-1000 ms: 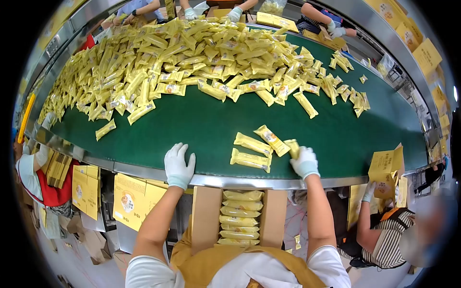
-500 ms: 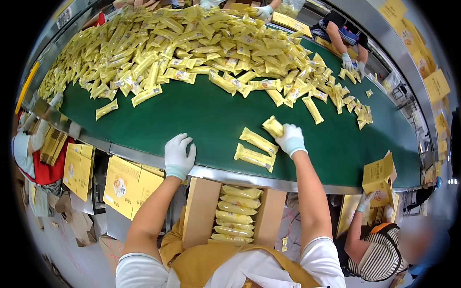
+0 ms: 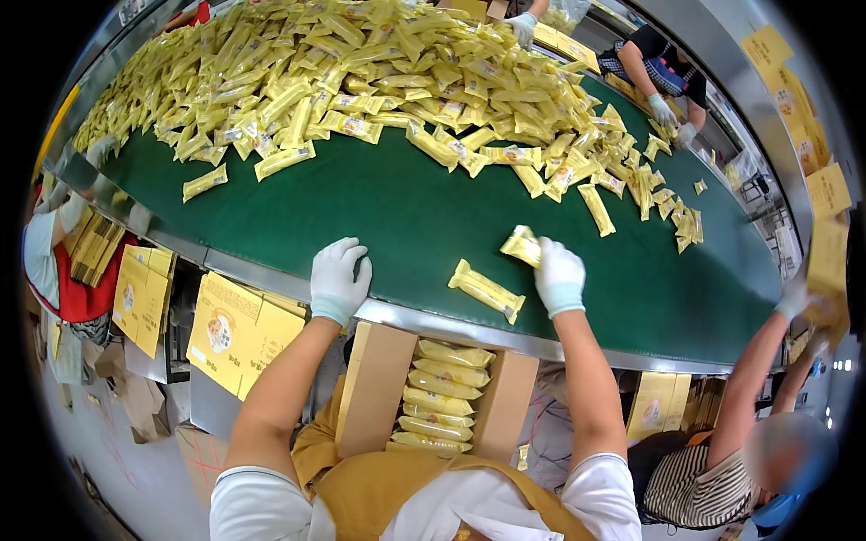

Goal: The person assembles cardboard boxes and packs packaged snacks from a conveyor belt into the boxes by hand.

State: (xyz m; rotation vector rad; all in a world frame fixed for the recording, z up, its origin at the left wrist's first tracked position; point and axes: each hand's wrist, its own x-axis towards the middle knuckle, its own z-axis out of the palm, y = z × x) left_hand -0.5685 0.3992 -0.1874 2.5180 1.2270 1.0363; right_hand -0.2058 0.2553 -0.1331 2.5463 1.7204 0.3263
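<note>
My right hand (image 3: 560,273), in a white glove, is closed on yellow packets (image 3: 520,245) just over the green belt (image 3: 406,216); how many it holds I cannot tell. One loose yellow packet (image 3: 487,291) lies flat on the belt to the left of and below that hand. Near the belt's front edge rests my left hand (image 3: 340,278), also gloved, its fingers slightly bent and nothing seen in them. Below, against my body, an open cardboard box (image 3: 379,388) holds a column of several yellow packets (image 3: 439,401).
A large heap of yellow packets (image 3: 361,81) covers the belt's far side. Flat yellow cartons (image 3: 239,334) stand at the lower left. A co-worker at the right lifts a yellow carton (image 3: 827,261); other people stand at the far side and left.
My right hand took up packets from the loose group, leaving one on the belt. My left hand stayed near the edge. The co-worker at the right raised a carton.
</note>
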